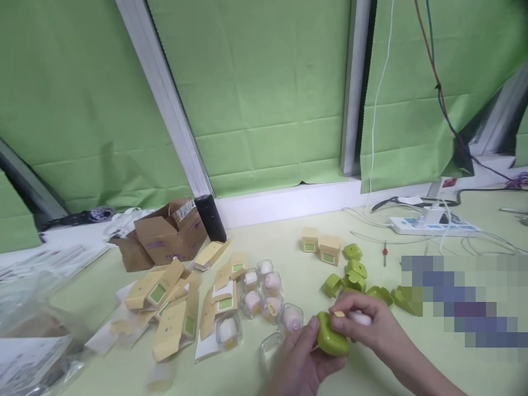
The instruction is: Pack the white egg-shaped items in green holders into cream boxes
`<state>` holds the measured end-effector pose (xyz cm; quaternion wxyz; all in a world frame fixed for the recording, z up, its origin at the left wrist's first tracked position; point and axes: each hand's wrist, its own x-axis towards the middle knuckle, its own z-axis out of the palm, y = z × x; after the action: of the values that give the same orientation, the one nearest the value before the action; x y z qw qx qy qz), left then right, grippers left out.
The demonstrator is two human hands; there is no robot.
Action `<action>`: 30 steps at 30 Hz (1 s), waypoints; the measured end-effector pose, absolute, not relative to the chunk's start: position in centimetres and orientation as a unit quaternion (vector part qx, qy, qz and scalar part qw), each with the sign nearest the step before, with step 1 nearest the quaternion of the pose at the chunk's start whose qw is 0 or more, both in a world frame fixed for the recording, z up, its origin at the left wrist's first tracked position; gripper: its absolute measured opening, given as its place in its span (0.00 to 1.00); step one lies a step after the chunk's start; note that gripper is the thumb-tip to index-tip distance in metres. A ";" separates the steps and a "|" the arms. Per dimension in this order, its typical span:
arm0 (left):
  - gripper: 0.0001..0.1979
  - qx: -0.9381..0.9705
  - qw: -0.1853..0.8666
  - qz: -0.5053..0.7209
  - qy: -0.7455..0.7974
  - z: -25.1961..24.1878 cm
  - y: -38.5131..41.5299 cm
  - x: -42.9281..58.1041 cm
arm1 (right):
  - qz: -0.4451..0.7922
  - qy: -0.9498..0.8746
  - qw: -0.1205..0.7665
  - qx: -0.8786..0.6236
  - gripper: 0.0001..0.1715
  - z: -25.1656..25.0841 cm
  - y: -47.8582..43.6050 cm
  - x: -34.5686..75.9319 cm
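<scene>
My left hand (303,355) grips a rounded, glossy green case (333,336), with the thumb on its near side and fingers beneath. My right hand (373,323) is closed beside it, its thumb against the case's upper right. A small white piece (360,317) sticks out between the right fingers; a yellowish bit shows at their tips. Close to my left hand stand a clear plastic container (270,347) and another clear container (292,319) holding a pinkish-white item. Behind my right hand lie several loose green shells (355,269).
Opened tan cartons (177,324) and several filled clear containers (251,301) spread to the left. Two small closed boxes (329,250) and a red-handled screwdriver (385,251) lie farther back. A brown cardboard box (171,234), black cylinder (210,217) and power strip (433,224) with cables line the wall.
</scene>
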<state>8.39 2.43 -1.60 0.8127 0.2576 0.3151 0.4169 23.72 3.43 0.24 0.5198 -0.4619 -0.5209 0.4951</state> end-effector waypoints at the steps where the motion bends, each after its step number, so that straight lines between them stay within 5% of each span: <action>1: 0.16 0.250 0.810 0.421 0.321 -1.6 2.4 8.4 | 0.488 -0.537 0.500 -0.472 0.13 0.2 3.5 23.9; 15: 0.12 0.159 0.809 0.477 0.303 0.2 2.0 7.9 | 0.339 -0.632 0.506 -0.478 0.10 0.2 3.2 24.9; 20: 0.16 0.142 0.802 0.519 0.261 0.1 2.3 8.4 | 0.236 -0.750 0.510 -0.348 0.03 0.0 2.8 24.6; 30: 0.17 0.216 0.780 0.519 0.274 -1.3 2.2 8.9 | 0.032 -0.823 0.455 -0.337 0.08 -0.7 2.6 24.2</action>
<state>8.86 2.22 -1.31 0.7803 0.2164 0.2737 0.5190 24.22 2.59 -0.68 0.4552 -0.3372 -0.8235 0.0320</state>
